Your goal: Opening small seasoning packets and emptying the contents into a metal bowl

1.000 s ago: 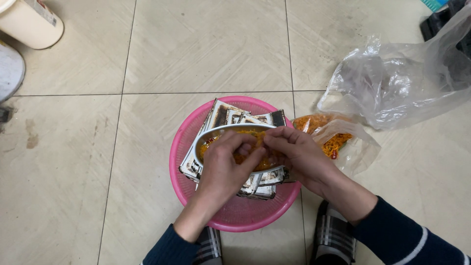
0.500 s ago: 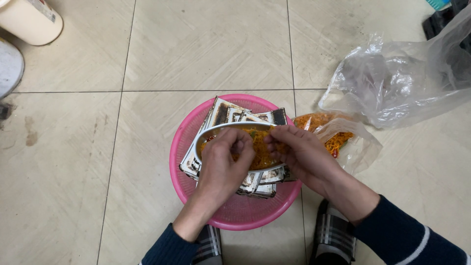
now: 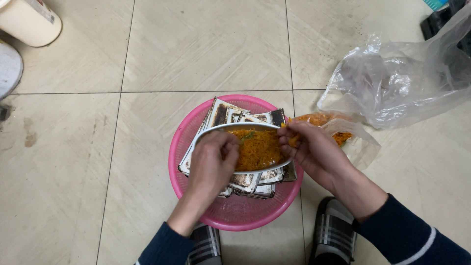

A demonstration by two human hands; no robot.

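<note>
A pink plastic basket stands on the tiled floor and holds a stack of worn rectangular metal trays. On the stack rests an oval metal dish filled with orange shredded strands. My left hand grips the dish's left rim, thumb inside. At the right rim my right hand pinches some orange shreds between its fingertips. Behind that hand lies a small clear bag with more orange shreds.
A large crumpled clear plastic bag lies at the right. A cream-coloured container stands at the top left, with a grey round object below it. My checked slippers show at the bottom edge.
My hands were close together over the dish; now they have drawn apart, the left to the left rim and the right to the right rim, uncovering the shreds.
</note>
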